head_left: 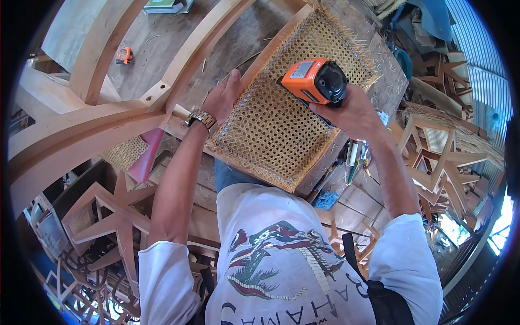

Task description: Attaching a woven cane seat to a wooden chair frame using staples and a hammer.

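A wooden-framed cane webbing panel (260, 130) lies tilted in front of me, its frayed strands sticking out along the edges. My left hand (221, 100) grips the panel's left side, with the thumb up along the wooden edge and the other fingers mostly hidden. In my right hand (355, 114) is an orange and black staple gun (306, 78), held over the right part of the woven cane. The black rear of the tool faces me. Its nose is hidden, so I cannot tell whether it touches the panel.
Curved wooden frame parts (184, 51) rise on the left. Beyond them, an orange tape measure (124, 55) lies on the worktable (162, 32). Star-shaped wooden frames (111, 216) stand at lower left and more at right. Hand tools (355, 154) and a blue cloth-like item (326, 200) lie near my right forearm.
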Available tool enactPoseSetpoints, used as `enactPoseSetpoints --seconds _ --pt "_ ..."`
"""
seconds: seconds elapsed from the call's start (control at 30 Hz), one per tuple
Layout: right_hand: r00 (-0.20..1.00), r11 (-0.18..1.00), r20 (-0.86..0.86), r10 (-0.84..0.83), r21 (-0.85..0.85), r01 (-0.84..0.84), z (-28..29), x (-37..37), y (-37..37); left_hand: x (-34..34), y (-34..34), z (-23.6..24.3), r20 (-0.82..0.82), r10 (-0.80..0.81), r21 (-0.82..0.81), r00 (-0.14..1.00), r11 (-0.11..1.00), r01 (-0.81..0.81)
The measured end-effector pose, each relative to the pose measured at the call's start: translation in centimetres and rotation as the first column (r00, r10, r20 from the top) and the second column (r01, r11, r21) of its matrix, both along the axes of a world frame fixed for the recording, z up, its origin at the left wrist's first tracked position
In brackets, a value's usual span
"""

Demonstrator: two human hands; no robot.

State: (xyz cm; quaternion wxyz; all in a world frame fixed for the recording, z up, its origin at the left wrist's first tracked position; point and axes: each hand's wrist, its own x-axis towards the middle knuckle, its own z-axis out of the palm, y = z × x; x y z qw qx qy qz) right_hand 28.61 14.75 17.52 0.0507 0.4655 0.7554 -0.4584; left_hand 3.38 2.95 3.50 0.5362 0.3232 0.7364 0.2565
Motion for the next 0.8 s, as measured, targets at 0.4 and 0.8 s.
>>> enactPoseSetpoints --seconds 0.4,0.8 --pt "1.000 1.000 -0.011 0.003 0.008 -0.002 -0.3 -1.2 -0.5 -0.2 0.0 -0.8 -0.014 -0.047 0.049 0.999 0.998 0.047" --pt "0.997 0.999 0.069 0.044 0.000 -0.044 -1.1 -3.0 -0.4 -0.3 0.2 -0.7 -0.003 -0.061 0.015 0.998 0.998 0.061"
